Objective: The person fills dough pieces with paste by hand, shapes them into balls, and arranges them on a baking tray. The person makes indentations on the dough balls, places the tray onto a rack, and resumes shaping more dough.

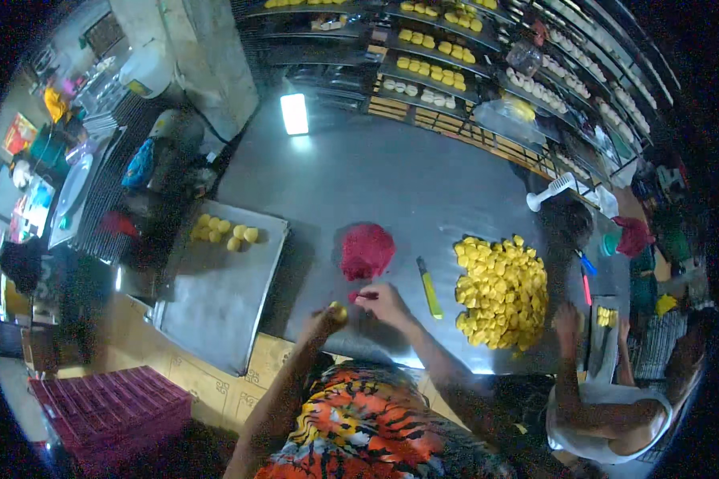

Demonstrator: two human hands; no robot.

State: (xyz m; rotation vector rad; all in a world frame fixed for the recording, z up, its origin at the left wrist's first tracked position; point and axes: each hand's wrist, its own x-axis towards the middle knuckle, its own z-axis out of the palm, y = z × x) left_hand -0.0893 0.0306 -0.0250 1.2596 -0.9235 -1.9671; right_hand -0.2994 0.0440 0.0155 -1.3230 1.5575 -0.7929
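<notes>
My left hand (323, 325) is closed around a small yellow dough piece (339, 312) near the table's front edge. Just to its right, the fingers of my right hand (386, 304) pinch a small bit of dark pink paste (353, 296). Beyond both hands, a mound of the same pink paste (367, 249) lies on the grey table (327, 176). A utility knife (430, 291) with a yellow-green handle rests to the right of the mound. Farther right spreads a big heap of flat yellow dough pieces (502, 294).
A metal tray (216, 307) on the left carries several yellow dough balls (225, 231). Pink crates (112, 407) stand at the lower left. At the right, a co-worker (607, 419) has hands near a narrow tray. Racks with trays of rounds (431, 72) line the back.
</notes>
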